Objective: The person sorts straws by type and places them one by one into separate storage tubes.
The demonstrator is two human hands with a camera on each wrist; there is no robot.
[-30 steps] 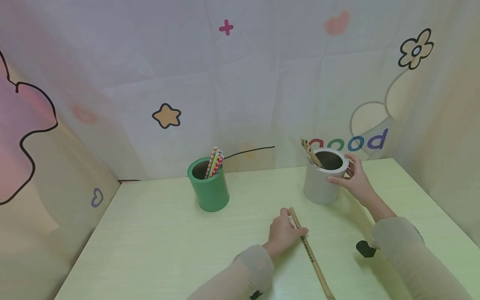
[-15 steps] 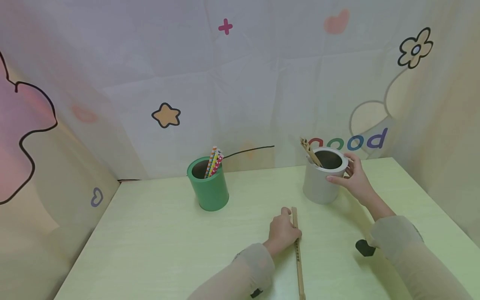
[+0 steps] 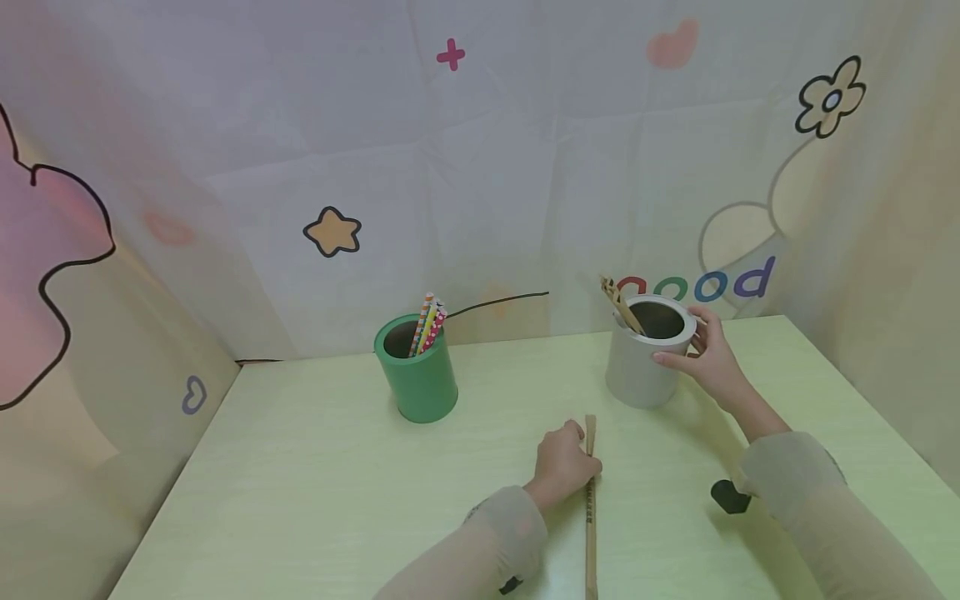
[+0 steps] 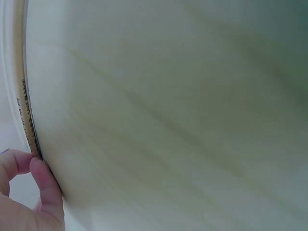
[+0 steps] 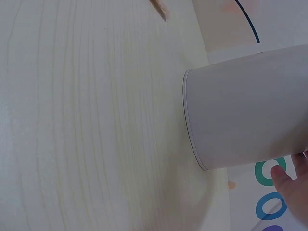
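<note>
My left hand [image 3: 564, 467] pinches a long thin tan stick [image 3: 591, 533] with dark printed characters along it. In the left wrist view, thumb and finger meet at the stick [image 4: 26, 96] just below the print. The stick points straight toward me, its near end cut off at the bottom of the head view. Farther back on the right, my right hand [image 3: 712, 362] grips the rim of a white cylindrical pen holder [image 3: 641, 375], thumb in front and fingers round its right side. Tan sticks [image 3: 622, 307] lean in that holder, which stands upright on the table.
A green pen holder [image 3: 422, 383] with several patterned pencils [image 3: 426, 325] stands back left of the left hand. Pale wood-grain table [image 3: 300, 500] runs back to a printed cloth [image 3: 495, 183]. A small black device [image 3: 730, 497] hangs at the right sleeve.
The stick has swung from a slant toward the lower right to nearly straight toward me, with the left hand still pinching it. The right hand and both holders have stayed put.
</note>
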